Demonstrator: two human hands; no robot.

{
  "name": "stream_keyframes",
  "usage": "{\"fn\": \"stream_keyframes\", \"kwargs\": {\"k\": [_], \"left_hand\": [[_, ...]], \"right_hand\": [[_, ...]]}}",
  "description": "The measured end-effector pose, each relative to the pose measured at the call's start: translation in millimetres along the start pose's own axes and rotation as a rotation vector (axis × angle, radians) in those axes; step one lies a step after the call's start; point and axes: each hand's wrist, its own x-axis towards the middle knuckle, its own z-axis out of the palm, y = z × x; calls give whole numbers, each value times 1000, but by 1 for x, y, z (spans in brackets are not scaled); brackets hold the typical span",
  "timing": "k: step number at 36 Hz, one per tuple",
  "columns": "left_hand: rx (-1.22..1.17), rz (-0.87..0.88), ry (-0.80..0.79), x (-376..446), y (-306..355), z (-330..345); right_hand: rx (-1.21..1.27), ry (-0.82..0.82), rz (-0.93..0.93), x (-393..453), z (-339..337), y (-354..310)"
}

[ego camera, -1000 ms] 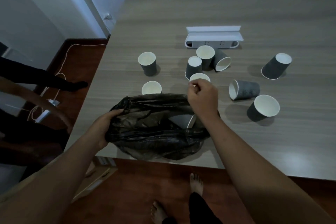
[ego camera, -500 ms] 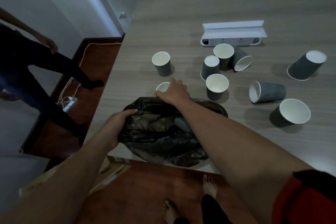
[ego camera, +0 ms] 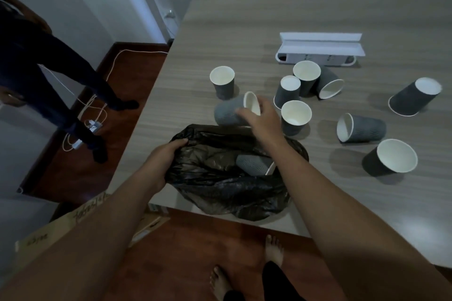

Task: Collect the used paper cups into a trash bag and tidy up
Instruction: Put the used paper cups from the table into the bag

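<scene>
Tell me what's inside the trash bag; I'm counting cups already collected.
One grey cup lies on its side inside the trash bag, which the left hand holds open. The bag's folds and the right forearm cover the rest, so more cups can't be ruled out.

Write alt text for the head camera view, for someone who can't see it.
Seen from above, a person's right hand lifts a tipped grey paper cup over a black trash bag that the left hand holds open at a wooden table's edge. One cup already lies in the bag; eight more stand or lie on the table near a white box.
</scene>
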Motion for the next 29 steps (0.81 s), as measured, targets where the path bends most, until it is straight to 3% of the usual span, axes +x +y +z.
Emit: {"fn": "stream_keyframes", "kwargs": {"k": [3, 5, 9, 16, 18, 21, 24, 26, 29], "left_hand": [[-40, 19, 23, 2, 5, 1], [-69, 29, 20, 3, 9, 2], [-117, 63, -26, 4, 21, 8], [-145, 133, -102, 2, 37, 23], [-139, 143, -126, 3, 37, 27], [-130, 151, -152, 5, 38, 29], [-121, 157, -173, 8, 39, 32], [-113, 157, -193, 8, 39, 34], [-125, 158, -222, 9, 39, 39]], "right_hand": [[296, -132, 127, -27, -19, 7], [351, -240, 160, -45, -22, 20], [-55, -343, 124, -65, -17, 47], [-700, -345, -293, -67, -6, 56], [-692, -278, -359, -62, -14, 51], [-623, 10, -493, -43, -36, 39], [-647, 297, -421, -12, -67, 29], [-717, 352, -286, 10, -81, 25], [-806, 247, -70, 35, -91, 28]]}}
